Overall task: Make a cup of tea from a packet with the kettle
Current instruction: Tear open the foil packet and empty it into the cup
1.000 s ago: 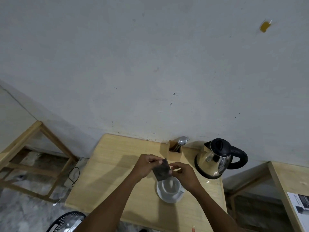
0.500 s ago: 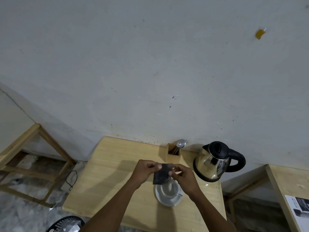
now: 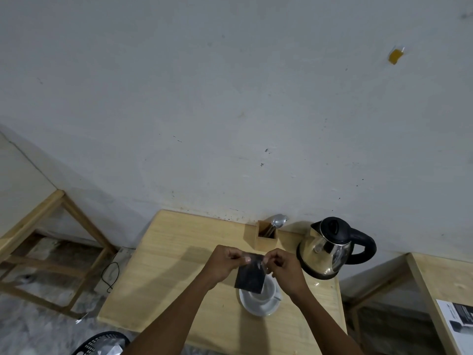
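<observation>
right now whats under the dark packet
A white cup on a saucer sits below the packet; the packet hides the cup's near-left rim and most of its inside.

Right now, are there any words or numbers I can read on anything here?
None can be read.
Dark packet, pinched at its top by the left hand and right hand over the cup: print too blurred.
Printed sheet on the table at right: lettering too small.
Kettle: no label visible.
</observation>
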